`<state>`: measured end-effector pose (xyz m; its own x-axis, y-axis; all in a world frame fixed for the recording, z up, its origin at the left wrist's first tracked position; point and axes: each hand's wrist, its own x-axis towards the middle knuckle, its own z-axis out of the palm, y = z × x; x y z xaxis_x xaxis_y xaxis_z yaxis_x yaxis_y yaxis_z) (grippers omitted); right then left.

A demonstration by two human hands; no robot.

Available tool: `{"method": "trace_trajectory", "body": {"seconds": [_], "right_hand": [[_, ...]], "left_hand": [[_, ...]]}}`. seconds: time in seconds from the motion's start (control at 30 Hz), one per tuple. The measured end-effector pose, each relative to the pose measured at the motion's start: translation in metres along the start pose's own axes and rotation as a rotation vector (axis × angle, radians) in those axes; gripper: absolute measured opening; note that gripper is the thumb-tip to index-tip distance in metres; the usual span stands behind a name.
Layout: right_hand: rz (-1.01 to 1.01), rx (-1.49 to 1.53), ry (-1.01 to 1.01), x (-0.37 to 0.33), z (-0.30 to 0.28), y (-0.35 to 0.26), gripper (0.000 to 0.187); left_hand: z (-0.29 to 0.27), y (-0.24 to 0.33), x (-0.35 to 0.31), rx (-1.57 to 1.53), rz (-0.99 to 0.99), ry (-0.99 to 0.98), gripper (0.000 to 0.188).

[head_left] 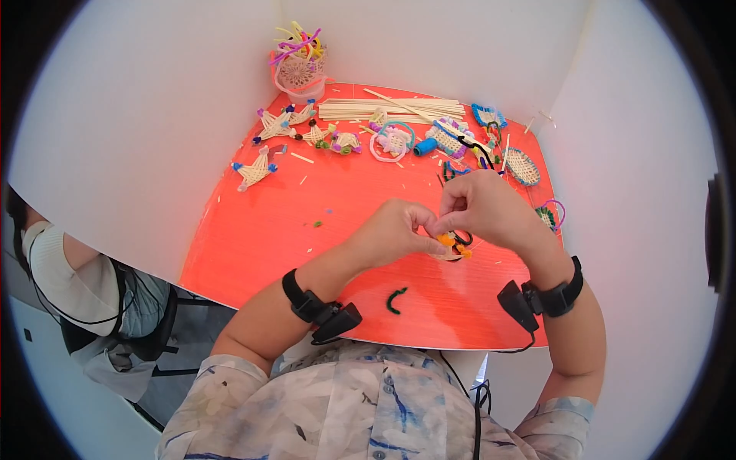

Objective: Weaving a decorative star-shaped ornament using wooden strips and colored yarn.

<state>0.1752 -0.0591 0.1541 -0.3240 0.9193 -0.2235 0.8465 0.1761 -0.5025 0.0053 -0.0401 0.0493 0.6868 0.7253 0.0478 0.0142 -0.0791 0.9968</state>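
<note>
My left hand (400,230) is closed, pinching a small woven craft piece (449,257) with orange fuzzy bits (447,240) on it. Above and to the right, my right hand (487,208) is bent down with its fingertips pressed together, meeting the left fingertips over the piece. What the right fingers pinch is hidden. A black curved pipe cleaner (465,238) shows just under the right hand, beside the orange bits. Nearer the table's front edge lies a short dark green pipe cleaner (395,300).
Woven stars (253,170) and other woven pieces (523,167) line the red table's (261,238) back and sides. Pale flat strips (391,109) lie behind a blue thread spool (424,147). A cup of pipe cleaners (299,73) stands at back left. White walls surround; another person (84,268) sits left.
</note>
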Motion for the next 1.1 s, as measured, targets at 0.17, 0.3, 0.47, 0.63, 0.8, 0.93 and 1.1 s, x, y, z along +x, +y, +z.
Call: {"method": "trace_trajectory", "body": {"seconds": [0.17, 0.3, 0.47, 0.63, 0.8, 0.93, 1.1], "right_hand": [[0.003, 0.596, 0.062, 0.001, 0.024, 0.055, 0.014], [0.027, 0.747, 0.142, -0.009, 0.039, 0.055, 0.011], [-0.074, 0.604, 0.28, -0.017, 0.045, 0.043, 0.008], [-0.092, 0.424, 0.303, -0.023, 0.045, 0.041, 0.008], [-0.106, 0.39, 0.325, -0.026, 0.044, 0.034, 0.008], [-0.102, 0.805, 0.298, -0.025, 0.049, 0.037, 0.011], [-0.169, 0.907, 0.19, -0.026, 0.049, 0.038, 0.019]], "left_hand": [[-0.005, -0.009, 0.009, -0.135, -0.031, 0.036, 0.008], [-0.002, -0.013, 0.009, -0.207, -0.046, 0.043, 0.008], [-0.011, -0.022, 0.013, -0.408, 0.023, 0.021, 0.013], [-0.007, -0.019, 0.013, -0.351, 0.049, -0.004, 0.014], [-0.008, -0.019, 0.013, -0.389, 0.072, -0.001, 0.014], [-0.009, -0.023, 0.014, -0.48, 0.093, -0.027, 0.012], [-0.008, -0.025, 0.015, -0.573, 0.162, -0.082, 0.011]]}}
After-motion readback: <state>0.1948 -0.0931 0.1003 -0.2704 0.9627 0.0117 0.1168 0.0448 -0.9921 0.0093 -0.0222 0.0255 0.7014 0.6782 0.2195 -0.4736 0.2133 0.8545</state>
